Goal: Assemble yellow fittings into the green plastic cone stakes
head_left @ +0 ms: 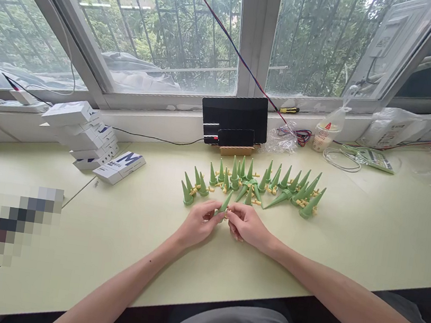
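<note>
Nearest, the left hand (199, 224) and right hand (246, 223) pinch one green plastic cone spike (225, 203) between them above the pale green tabletop (117, 233); its small yellow fitting (226, 216) seems best pressed on straight, gently, fingertips close.

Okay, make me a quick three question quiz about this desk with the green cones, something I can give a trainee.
1. True or false: both hands meet on one green cone.
2. Where does the group of green cones stand relative to the dark tablet? A) in front of it, nearer the person B) behind it on the sill C) far left by the boxes
3. Fill in: the stack of white boxes lies to the ____ of the hands.

Key:
1. True: the left hand and the right hand both pinch it.
2. A
3. left
</note>
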`<state>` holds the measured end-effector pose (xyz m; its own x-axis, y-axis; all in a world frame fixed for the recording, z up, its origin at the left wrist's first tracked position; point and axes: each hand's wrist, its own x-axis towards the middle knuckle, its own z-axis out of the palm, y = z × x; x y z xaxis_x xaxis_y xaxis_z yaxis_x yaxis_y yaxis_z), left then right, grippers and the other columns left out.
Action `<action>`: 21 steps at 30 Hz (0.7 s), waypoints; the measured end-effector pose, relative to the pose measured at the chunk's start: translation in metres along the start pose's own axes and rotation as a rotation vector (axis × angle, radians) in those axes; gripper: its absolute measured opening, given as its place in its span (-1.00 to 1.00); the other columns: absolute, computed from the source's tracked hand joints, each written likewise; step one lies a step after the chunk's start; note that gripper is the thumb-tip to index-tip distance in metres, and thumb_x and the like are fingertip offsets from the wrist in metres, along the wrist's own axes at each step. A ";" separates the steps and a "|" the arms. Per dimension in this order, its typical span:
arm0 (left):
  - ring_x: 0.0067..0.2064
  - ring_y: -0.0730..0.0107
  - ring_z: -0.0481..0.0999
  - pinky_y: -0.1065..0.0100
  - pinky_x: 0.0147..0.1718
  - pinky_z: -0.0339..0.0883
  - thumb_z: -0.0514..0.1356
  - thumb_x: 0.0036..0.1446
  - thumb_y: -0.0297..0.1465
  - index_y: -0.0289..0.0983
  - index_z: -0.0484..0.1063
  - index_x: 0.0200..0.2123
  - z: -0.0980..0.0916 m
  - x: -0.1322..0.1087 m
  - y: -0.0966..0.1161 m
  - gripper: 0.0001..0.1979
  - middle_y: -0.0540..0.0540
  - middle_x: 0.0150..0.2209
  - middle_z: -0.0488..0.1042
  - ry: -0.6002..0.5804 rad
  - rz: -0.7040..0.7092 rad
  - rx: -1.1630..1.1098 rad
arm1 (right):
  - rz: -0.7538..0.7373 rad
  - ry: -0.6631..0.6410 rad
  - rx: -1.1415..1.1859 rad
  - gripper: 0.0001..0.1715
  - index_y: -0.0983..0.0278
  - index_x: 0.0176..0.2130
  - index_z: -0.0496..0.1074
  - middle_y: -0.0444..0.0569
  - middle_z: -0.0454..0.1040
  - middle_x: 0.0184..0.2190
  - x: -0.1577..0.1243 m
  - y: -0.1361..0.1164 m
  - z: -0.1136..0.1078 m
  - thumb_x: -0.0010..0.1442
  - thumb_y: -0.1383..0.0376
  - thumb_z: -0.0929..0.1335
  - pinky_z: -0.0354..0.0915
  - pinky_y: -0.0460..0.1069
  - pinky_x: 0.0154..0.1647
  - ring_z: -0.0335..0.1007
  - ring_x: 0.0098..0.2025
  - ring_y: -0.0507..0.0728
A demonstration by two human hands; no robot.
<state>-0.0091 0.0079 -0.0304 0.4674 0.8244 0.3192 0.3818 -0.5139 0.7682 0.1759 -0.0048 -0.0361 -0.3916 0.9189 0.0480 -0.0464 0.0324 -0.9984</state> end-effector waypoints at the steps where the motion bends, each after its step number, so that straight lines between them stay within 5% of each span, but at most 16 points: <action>1: -0.40 0.46 0.20 0.42 -0.45 0.15 0.10 0.35 -0.25 -0.30 0.52 -0.24 0.000 0.000 0.000 -0.72 -0.04 -0.41 0.34 0.002 0.005 0.009 | -0.030 0.002 -0.042 -0.63 0.21 -0.45 0.22 -0.25 0.23 -0.69 -0.001 0.001 0.000 0.29 0.08 0.31 0.10 -0.10 -0.70 0.15 -0.72 -0.03; 21: -0.46 0.48 0.17 0.40 -0.50 0.08 0.05 0.38 -0.22 -0.32 0.45 -0.35 -0.002 0.001 0.002 -0.65 0.00 -0.49 0.31 -0.037 -0.022 -0.001 | -0.261 0.078 -0.406 -0.65 0.22 -0.49 0.13 -0.20 0.11 -0.60 -0.002 0.005 0.001 0.32 0.22 0.24 -0.03 -0.04 -0.49 0.00 -0.53 0.02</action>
<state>-0.0098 0.0080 -0.0272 0.4880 0.8263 0.2812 0.3915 -0.4951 0.7756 0.1756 -0.0070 -0.0407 -0.3438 0.8860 0.3113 0.2340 0.4018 -0.8853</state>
